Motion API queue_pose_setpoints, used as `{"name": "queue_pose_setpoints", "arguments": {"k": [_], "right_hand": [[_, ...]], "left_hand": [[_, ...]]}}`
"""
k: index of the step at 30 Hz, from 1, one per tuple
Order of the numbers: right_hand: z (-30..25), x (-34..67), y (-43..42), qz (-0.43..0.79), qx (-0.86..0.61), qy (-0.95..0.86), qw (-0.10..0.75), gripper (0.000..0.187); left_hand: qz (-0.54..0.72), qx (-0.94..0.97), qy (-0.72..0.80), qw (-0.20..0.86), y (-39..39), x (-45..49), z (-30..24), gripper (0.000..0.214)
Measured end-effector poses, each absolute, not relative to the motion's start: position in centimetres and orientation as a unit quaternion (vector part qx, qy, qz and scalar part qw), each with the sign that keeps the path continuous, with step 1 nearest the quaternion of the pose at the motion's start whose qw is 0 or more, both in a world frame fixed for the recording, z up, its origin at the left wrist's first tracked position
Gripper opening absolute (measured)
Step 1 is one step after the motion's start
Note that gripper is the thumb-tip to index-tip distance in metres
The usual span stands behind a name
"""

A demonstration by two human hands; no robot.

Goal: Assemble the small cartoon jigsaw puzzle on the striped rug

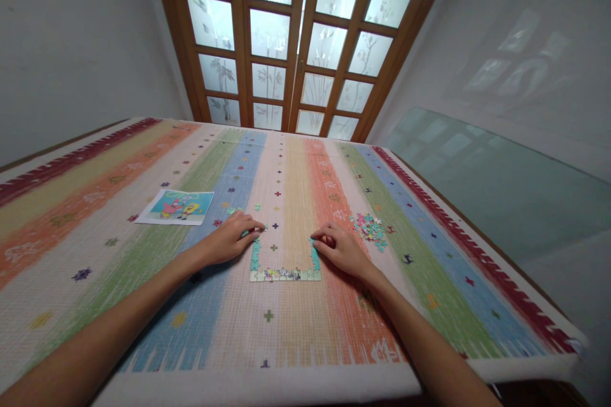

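A U-shaped jigsaw border lies on the striped tablecloth, with a bottom row and two teal sides rising from it. At the top of the left side, my left hand is closed in a pinch, with a small teal puzzle piece at its fingertips. My right hand pinches at the top of the right side, its thumb and forefinger on a teal piece; the fingers partly hide it. A few loose pieces lie just beyond my left hand.
To the right of my right hand sits a pile of loose puzzle pieces. A cartoon picture sheet lies flat on the left. The patterned tablecloth covers the table. Behind stand wooden doors with frosted panes; a glass panel is at right.
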State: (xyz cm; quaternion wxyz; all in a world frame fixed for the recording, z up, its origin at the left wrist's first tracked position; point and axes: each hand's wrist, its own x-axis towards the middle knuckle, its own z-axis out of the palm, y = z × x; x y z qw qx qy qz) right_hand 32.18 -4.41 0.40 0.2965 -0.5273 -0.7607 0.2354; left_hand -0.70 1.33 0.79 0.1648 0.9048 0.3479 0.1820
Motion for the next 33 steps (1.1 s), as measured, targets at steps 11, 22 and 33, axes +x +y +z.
{"name": "queue_pose_setpoints", "arguments": {"k": [11, 22, 33], "right_hand": [[0.2, 32.3, -4.4, 0.232, -0.522, -0.765, 0.297, 0.013], [0.3, 32.2, -4.4, 0.230, -0.522, -0.766, 0.296, 0.012], [0.8, 32.6, -4.6, 0.224, -0.506, -0.778, 0.295, 0.018]], "left_hand": [[0.195, 0.906, 0.337, 0.166, 1.0, -0.7, 1.3, 0.027], [0.200, 0.903, 0.340, 0.169, 0.8, -0.6, 1.4, 0.027], [0.221, 0.905, 0.333, 0.150, 0.5, -1.6, 1.8, 0.031]]}}
